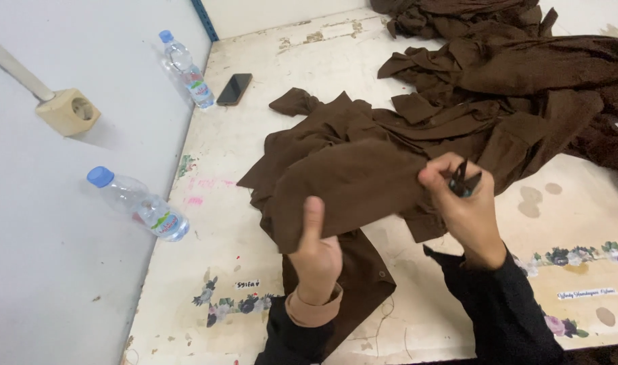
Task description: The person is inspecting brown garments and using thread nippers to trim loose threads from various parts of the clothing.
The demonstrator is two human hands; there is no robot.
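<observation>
A brown garment [349, 176] lies spread on a worn white table [248, 142]. My left hand [315, 250] pinches its near fold, thumb up on the cloth. At the fold's right edge, my right hand [461, 203] grips the fabric and also holds small black thread snips [463, 180] between its fingers. Both hands stretch the fold taut above the table.
A heap of more brown garments [518, 61] fills the table's far right. A black phone [234, 88] lies at the far left edge. Two clear water bottles [141, 205] [187, 69] lean against the left wall, where a beige socket [69, 111] is mounted. Floral tape strips [579, 255] mark the near tabletop.
</observation>
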